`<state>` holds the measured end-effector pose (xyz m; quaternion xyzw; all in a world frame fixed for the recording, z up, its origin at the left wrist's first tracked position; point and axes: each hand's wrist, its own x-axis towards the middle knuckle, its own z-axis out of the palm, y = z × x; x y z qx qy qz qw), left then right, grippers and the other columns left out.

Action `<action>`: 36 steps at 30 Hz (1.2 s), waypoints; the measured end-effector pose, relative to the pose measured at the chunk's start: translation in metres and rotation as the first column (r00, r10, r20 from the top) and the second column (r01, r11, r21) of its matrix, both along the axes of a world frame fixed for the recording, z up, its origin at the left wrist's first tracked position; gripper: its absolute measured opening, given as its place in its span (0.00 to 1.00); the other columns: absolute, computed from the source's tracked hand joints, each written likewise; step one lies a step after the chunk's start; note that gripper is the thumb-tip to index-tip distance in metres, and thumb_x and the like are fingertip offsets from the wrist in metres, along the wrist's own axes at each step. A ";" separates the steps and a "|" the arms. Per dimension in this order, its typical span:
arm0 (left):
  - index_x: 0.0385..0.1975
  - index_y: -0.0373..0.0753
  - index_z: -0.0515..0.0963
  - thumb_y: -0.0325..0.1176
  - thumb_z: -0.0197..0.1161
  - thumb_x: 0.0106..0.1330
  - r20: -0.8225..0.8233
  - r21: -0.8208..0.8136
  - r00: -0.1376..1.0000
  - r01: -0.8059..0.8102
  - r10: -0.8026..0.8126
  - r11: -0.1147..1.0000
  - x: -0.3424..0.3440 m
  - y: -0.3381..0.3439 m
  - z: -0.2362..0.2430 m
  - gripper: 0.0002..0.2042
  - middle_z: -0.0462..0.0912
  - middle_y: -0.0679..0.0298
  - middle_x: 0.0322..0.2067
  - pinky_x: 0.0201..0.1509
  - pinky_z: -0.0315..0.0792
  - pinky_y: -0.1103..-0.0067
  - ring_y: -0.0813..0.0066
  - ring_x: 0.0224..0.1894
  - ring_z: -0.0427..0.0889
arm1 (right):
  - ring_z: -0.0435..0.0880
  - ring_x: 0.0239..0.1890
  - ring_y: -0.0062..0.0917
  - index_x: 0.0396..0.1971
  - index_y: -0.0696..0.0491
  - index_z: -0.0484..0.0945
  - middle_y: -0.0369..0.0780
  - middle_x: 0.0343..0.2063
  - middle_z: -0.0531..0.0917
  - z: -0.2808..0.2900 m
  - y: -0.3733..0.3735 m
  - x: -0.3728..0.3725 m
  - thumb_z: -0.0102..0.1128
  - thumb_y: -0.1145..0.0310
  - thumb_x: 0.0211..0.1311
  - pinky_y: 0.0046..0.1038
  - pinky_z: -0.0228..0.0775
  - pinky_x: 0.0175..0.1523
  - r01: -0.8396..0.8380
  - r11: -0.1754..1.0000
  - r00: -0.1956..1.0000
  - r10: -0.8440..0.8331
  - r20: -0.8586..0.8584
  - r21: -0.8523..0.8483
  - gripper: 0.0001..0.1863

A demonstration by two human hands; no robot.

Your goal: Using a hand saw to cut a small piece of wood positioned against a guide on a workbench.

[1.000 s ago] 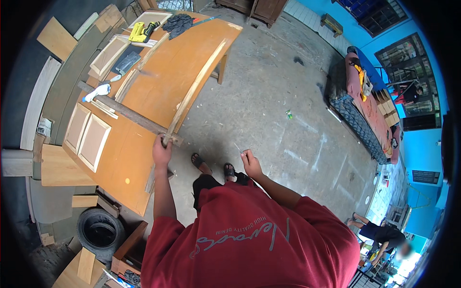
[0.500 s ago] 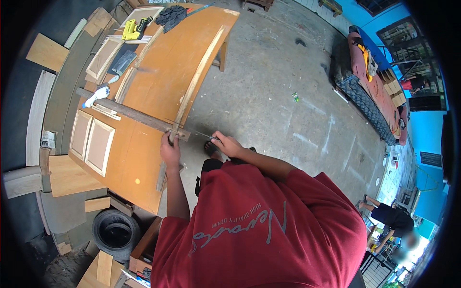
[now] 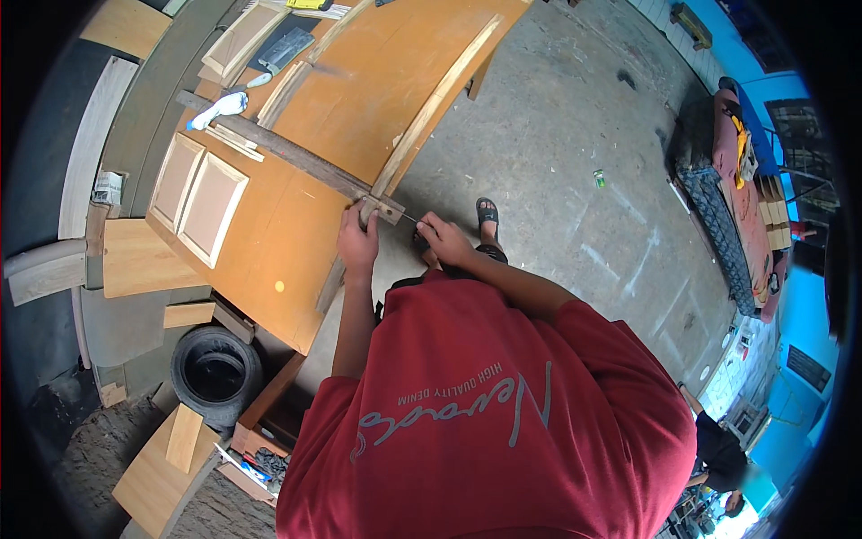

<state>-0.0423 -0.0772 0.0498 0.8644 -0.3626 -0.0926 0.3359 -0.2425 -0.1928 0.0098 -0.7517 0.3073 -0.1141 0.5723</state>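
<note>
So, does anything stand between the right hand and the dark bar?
Nothing visible does: only the thin tool in the right hand spans the gap toward the dark wooden bar; whether its tip touches can't be told.

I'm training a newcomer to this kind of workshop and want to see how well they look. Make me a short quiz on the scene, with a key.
1. Multiple choice: what does the right hand hold?
A) A hammer
B) A thin metal tool
C) A paintbrush

2. True or false: two framed panels lie side by side on the table.

3. Short answer: which hand grips a piece of wood?

Key:
1. B
2. True
3. The left hand
</note>
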 end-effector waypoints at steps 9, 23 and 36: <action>0.56 0.41 0.83 0.41 0.70 0.71 0.051 -0.017 0.997 -0.048 0.049 0.999 -0.003 0.004 -0.004 0.18 0.86 0.53 0.45 0.49 0.80 0.61 0.47 0.47 0.86 | 0.86 0.38 0.55 0.44 0.52 0.75 0.52 0.30 0.85 0.025 0.000 -0.019 0.53 0.54 0.82 0.51 0.75 0.41 -0.045 0.994 0.996 0.053 -0.071 0.101 0.16; 0.59 0.46 0.84 0.42 0.68 0.73 0.099 0.048 0.994 -0.051 0.046 0.998 -0.006 0.006 -0.005 0.18 0.83 0.56 0.41 0.44 0.80 0.60 0.50 0.42 0.86 | 0.85 0.36 0.57 0.41 0.56 0.77 0.53 0.30 0.85 0.020 0.003 -0.028 0.55 0.55 0.81 0.50 0.76 0.41 -0.073 0.997 0.997 0.073 -0.007 -0.002 0.17; 0.60 0.49 0.83 0.44 0.67 0.74 0.090 0.095 0.995 -0.059 0.050 0.994 -0.004 0.005 -0.006 0.18 0.83 0.57 0.41 0.45 0.80 0.60 0.50 0.43 0.86 | 0.86 0.37 0.57 0.38 0.57 0.77 0.56 0.31 0.85 0.005 -0.002 0.011 0.53 0.51 0.81 0.51 0.76 0.42 -0.080 0.997 0.995 0.080 -0.061 -0.011 0.21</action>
